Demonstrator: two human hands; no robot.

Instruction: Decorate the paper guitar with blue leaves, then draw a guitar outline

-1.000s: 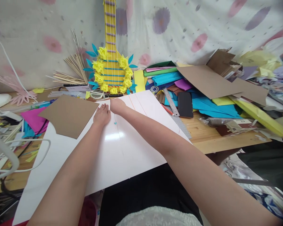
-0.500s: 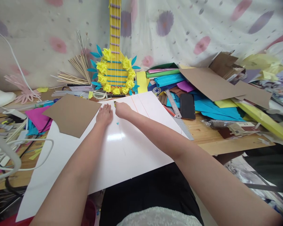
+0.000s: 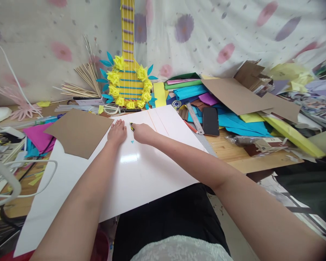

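A large white sheet (image 3: 152, 174) of glossy board lies across the table in front of me. My left hand (image 3: 117, 132) rests flat on it, fingers stretched away from me. Just to its right, my right hand (image 3: 141, 133) is closed around a small yellow-and-black utility knife (image 3: 132, 127), whose tip points down at the sheet. Most of the knife is hidden in the fist. A tiny blue scrap (image 3: 132, 141) sits on the sheet below the hands. Two thin lines, one orange, run along the sheet to the right.
Brown cardboard (image 3: 80, 132) overlaps the sheet's left side. Behind stands a yellow paper guitar (image 3: 130, 85) with flowers. On the right are a metal ruler (image 3: 195, 119), a phone (image 3: 210, 121), coloured paper (image 3: 247, 125) and more cardboard (image 3: 236, 96). White cables (image 3: 24, 195) loop at left.
My right hand has drawn the knife a little way toward me over the sheet. The left hand keeps its place on the board. The whole view has shifted slightly.
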